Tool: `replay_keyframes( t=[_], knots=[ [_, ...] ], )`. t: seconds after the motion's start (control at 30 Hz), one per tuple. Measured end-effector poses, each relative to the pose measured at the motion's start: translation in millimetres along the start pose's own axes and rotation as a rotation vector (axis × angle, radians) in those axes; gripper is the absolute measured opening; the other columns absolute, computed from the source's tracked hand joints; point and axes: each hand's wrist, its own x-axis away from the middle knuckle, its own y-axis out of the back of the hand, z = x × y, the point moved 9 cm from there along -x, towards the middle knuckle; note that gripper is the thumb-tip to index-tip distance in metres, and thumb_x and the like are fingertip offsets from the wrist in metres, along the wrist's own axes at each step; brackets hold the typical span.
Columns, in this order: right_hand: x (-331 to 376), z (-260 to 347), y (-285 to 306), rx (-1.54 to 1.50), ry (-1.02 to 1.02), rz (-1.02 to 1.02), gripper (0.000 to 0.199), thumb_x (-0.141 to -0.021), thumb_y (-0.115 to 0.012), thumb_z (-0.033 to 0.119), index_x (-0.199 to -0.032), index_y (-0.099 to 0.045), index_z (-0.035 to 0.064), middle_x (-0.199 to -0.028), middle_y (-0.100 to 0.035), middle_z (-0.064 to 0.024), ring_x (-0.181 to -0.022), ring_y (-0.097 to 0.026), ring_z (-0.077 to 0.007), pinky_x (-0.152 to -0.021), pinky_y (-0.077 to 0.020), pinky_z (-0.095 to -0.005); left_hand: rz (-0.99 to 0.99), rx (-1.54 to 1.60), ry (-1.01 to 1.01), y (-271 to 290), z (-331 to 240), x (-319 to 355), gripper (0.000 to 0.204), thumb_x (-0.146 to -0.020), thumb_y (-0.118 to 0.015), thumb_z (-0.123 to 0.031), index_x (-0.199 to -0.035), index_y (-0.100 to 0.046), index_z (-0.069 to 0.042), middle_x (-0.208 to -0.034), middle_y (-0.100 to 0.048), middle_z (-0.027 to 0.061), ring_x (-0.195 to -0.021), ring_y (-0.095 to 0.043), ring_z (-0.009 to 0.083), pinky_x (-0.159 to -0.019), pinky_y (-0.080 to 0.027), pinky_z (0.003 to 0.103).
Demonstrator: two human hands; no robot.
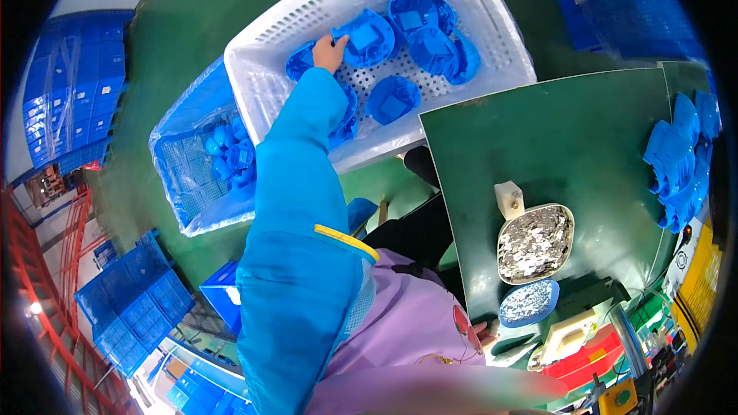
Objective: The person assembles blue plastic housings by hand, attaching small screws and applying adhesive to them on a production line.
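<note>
- Two bins sit upper left to centre: blue crate [196, 173] lined with plastic, then white perforated basket [492, 11].
- Left hand [329, 52], upper centre, reaches into the basket, fingers closed on blue moulded part [367, 40].
- Green table [569, 138] at right carries metal tray of small silvery pieces [534, 243].
- Right hand [484, 332], lower centre, mostly hidden; grip cannot be told.

One white perforated basket [492, 27] holds about seven blue moulded parts [393, 99] — the left hand [329, 52] has its fingers [338, 42] on one of them. Just left of the fingers, one clear bag [178, 161] holds more blue parts, too bunched to count. Well right of the fingers, the tabletop [584, 138] bears two dishes — one silvery dish [535, 243], one blue dish [529, 303] — and one stack of blue parts [680, 161].
</note>
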Motion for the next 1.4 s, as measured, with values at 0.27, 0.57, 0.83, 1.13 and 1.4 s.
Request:
replay_keyframes(
  t=[0.27, 0.57, 0.83, 1.13, 1.4],
  knots=[
    [21, -20, -1, 0.008, -0.007, -0.120, 0.024, -0.089, -0.069, 0.017, -0.102, -0.065, -0.0023, -0.065, -0.056, -0.0094, -0.046, -0.049, -0.0196, -0.042, -0.0366, -0.0328, 0.585, 0.283, -0.150, -68, -29, 70, 0.043, -0.081, -0.078, -0.033, -0.104, -0.066, 0.001, -0.091, -0.069, 0.0139, -0.087, -0.067, 0.0228, -0.066, -0.054, 0.037],
    [15, -6, -3, -0.025, -0.088, -0.029, 0.016, -0.090, -0.066, 0.012, -0.101, -0.065, -0.0002, -0.067, -0.048, -0.0052, -0.043, -0.041, -0.0156, -0.040, -0.0323, -0.0300, 0.807, 0.219, 0.169, -138, 3, 104, 0.056, -0.083, -0.077, -0.025, -0.128, -0.053, -0.001, -0.115, -0.064, 0.0167, -0.091, -0.068, 0.0303, -0.063, -0.062, 0.047],
    [6, 0, 8, -0.002, -0.064, -0.012, 0.023, -0.088, -0.066, 0.004, -0.109, -0.066, -0.0024, -0.067, -0.045, -0.0060, -0.047, -0.041, -0.0162, -0.042, -0.0316, -0.0325, 0.626, 0.150, 0.210, -104, -28, 107, 0.033, -0.082, -0.070, -0.021, -0.108, -0.069, 0.000, -0.096, -0.072, 0.0169, -0.078, -0.073, 0.0304, -0.059, -0.062, 0.043],
    [-17, 6, 0, -0.147, -0.065, 0.022, 0.025, -0.077, -0.075, 0.006, -0.101, -0.068, 0.0046, -0.062, -0.049, -0.0041, -0.042, -0.048, -0.0197, -0.040, -0.0388, -0.0348, 0.413, 0.420, -0.596, 151, -331, 138, 0.044, -0.095, -0.060, -0.016, -0.137, -0.051, -0.006, -0.113, -0.067, 0.0059, -0.087, -0.065, 0.0124, -0.064, -0.054, 0.025],
    [-14, 8, 10, -0.096, -0.058, 0.008, 0.022, -0.078, -0.075, 0.010, -0.097, -0.068, 0.0048, -0.068, -0.053, -0.0075, -0.050, -0.056, -0.0238, -0.044, -0.0456, -0.0358, 1.309, 0.084, -1.085, -61, -565, 425, 0.033, -0.086, -0.060, -0.013, -0.117, -0.061, -0.001, -0.099, -0.068, 0.0112, -0.082, -0.069, 0.0201, -0.063, -0.060, 0.033]
  ],
)
